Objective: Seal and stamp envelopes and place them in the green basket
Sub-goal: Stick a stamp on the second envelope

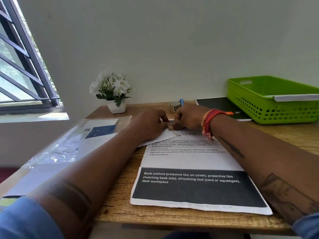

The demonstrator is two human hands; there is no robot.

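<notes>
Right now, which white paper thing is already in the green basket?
The white envelope lying across the basket's rim at far right. The other envelope is flat on the desk under both hands, and the printed sheet lies nearer.

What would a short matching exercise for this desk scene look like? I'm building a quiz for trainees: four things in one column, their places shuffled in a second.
Things:
1. green basket
2. flower pot
3. envelope
4. plastic-wrapped packet

Places:
A. under both hands, on the printed sheet
B. back right of the desk, on a black book
C. along the desk's left edge
D. by the wall, back left

Pairs: 1-B, 2-D, 3-A, 4-C
</notes>
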